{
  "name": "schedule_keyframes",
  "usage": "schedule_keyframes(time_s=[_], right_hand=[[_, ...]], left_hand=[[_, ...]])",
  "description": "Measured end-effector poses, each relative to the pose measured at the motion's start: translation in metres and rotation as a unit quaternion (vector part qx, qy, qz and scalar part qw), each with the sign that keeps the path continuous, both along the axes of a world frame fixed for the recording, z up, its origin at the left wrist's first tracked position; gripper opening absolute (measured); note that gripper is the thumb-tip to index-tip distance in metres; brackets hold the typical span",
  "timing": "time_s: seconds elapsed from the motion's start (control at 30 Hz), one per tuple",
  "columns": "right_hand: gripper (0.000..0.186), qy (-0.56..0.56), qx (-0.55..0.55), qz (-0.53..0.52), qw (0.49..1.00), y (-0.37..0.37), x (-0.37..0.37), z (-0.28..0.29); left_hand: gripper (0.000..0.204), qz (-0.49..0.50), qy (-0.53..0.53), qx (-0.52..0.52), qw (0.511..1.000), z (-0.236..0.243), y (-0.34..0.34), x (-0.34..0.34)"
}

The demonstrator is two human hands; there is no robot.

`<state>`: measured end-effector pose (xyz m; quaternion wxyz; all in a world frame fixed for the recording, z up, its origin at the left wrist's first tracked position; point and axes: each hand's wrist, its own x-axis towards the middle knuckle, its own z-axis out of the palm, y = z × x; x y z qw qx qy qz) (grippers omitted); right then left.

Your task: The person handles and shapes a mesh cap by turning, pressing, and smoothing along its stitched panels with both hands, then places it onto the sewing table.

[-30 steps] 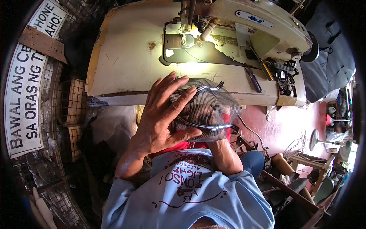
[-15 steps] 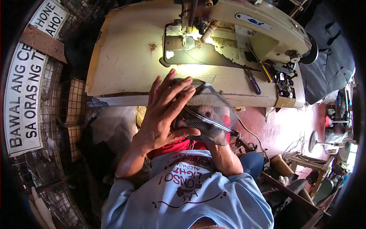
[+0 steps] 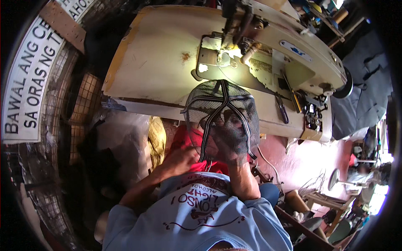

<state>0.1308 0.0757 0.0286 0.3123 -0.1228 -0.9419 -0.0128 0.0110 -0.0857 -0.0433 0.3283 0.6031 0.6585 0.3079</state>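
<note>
A black mesh cap crown (image 3: 217,90) with black-and-white striped tape along its seams stands rounded out in front of my shirt, by the sewing table's near edge. My right hand (image 3: 232,131) is inside it, showing dimly through the netting and holding the crown up from within; its fingers are too blurred to read. At the crown's lower left rim, my left hand (image 3: 188,158) has its fingers curled in against the edge, and the mesh partly covers the fingertips. Red cloth (image 3: 178,140) lies behind and below the mesh.
Beyond the crown is a sewing machine (image 3: 310,62) with its lamp lit over the needle plate. A purple-handled tool (image 3: 282,109), a yellow-handled screwdriver (image 3: 295,100) and small metal parts (image 3: 312,117) lie at the table's right. Wire mesh racks (image 3: 83,113) line the left side.
My left hand has dropped from the crown's upper left side to its lower rim. The mesh has turned and rounded out over my right hand, so its seam tapes now show. The view has shifted slightly.
</note>
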Motion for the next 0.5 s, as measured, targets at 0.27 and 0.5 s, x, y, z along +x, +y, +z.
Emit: schedule_keyframes(time_s=[0.27,0.5], right_hand=[[0.02,-0.038,-0.34,-0.096,0.935,-0.017,-0.005,0.035],[0.026,0.107,-0.423,-0.047,0.899,0.017,0.01,-0.007]], left_hand=[[0.04,-0.019,-0.351,0.184,0.918,-0.018,0.053,0.011],[0.044,-0.009,-0.808,0.247,0.535,0.053,0.1,-0.002]])
